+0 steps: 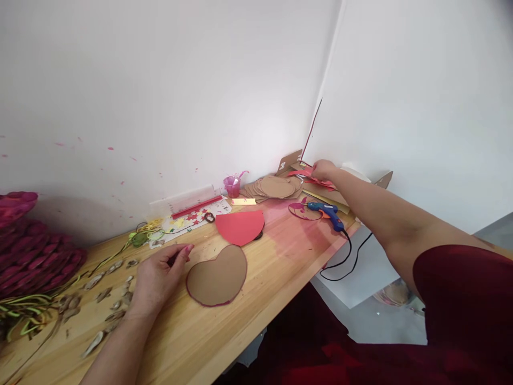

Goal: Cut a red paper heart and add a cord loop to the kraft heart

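My left hand [162, 275] rests on the table beside a brown cardboard heart [217, 276] with a dark magenta edge. Its fingers are curled with thumb and fingertips close together, and nothing shows between them. Just behind the heart lies a red paper piece [239, 225] with one straight edge and a rounded one, partly covering something dark. My right hand [324, 170] reaches to the far corner, its fingers closed down on red paper pieces [306, 175]; the fingertips are partly hidden.
A blue glue gun [331, 214] lies at the table's right edge, its cord hanging over. Cardboard discs [274, 187] are piled near the wall beside a pink-stained cup [232, 186]. Small star cutouts [196, 216], dried brown pieces [104, 293] and a magenta pine-cone-like object [36, 251] occupy the left.
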A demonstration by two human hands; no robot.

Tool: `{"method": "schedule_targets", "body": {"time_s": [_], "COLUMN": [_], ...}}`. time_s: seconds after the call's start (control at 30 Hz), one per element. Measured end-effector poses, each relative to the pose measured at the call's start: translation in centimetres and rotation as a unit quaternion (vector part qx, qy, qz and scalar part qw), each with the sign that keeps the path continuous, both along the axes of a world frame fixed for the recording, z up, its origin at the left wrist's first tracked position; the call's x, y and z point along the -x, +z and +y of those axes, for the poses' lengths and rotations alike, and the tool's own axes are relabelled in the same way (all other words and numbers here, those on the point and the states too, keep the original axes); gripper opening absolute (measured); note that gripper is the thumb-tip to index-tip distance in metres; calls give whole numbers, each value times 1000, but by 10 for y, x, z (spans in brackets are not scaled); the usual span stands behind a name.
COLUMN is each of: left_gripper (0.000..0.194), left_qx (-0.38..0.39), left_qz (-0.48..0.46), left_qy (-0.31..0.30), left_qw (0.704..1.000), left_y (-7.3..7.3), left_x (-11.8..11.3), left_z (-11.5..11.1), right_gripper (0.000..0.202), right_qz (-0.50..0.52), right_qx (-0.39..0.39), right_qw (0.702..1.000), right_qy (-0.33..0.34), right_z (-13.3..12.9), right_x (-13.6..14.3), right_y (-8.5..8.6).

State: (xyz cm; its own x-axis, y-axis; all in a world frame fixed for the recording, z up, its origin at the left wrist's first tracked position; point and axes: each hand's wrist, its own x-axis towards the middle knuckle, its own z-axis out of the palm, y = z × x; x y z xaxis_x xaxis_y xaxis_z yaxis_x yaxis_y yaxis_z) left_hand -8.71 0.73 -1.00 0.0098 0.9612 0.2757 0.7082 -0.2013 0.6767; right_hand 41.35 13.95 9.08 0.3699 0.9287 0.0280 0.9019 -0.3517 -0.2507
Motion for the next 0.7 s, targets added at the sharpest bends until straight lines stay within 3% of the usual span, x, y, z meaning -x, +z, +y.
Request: {"method": "schedule_targets", "body": {"time_s": [0.17,0.3,0.4,0.53,0.7], "left_gripper": [39,40,41,41,39], "left_qx": [7,13,14,11,-7], "left_qz": [-1,-5,-4,-5,-6], "left_qy": [-4,-3,2,4,-9], "left_qw": [1000,1000,1000,1000,1000], "left_y": [-2,-5,-4,-2,2], "left_x": [3,4,4,1,-2], "left_z": [1,2,2,2,1], "right_gripper": [19,26,23,11,8], "right_qz": [127,192,233,248,225], "right_qx": [-101,-212,-236,-201,-200], "right_qw": [986,958,940,939,940], "right_qy": [-26,21,82,131,161], "right_z": [7,15,21,24,21], "right_x": [-6,9,25,51,98], "right_y": [32,57,68,61,22]}}
